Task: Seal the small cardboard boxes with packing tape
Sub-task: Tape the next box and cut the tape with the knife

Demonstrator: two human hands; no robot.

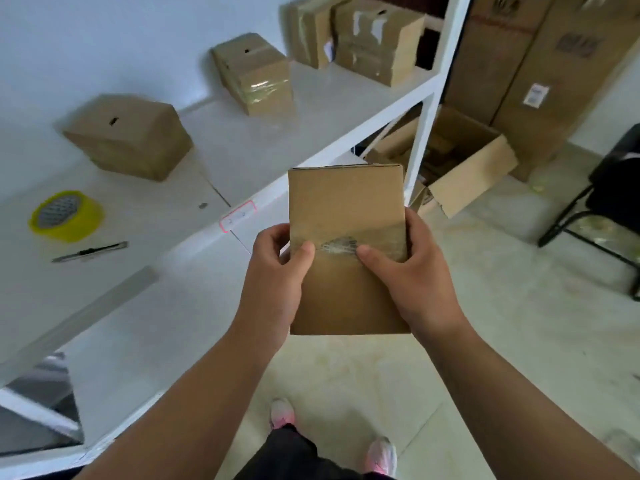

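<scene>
Flattened cardboard box gripped at both edges, left hand and right hand thumbs pressing its clear tape band, yellow tape roll on white shelf.

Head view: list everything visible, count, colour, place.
held box: 1, brown, clear tape across, in both hands
small boxes: 4, brown, on shelf
tape roll: 1, yellow, shelf, left
knife: 1, grey and black, shelf, near side of tape roll
shelf: 1, white, left
open box: 1, brown, floor, behind shelf post
tall cartons: 2, brown, far right
chair: 1, black, right edge
shoes: 2, pink, bottom
left hand: grips held box's left edge
right hand: grips held box's right edge
</scene>
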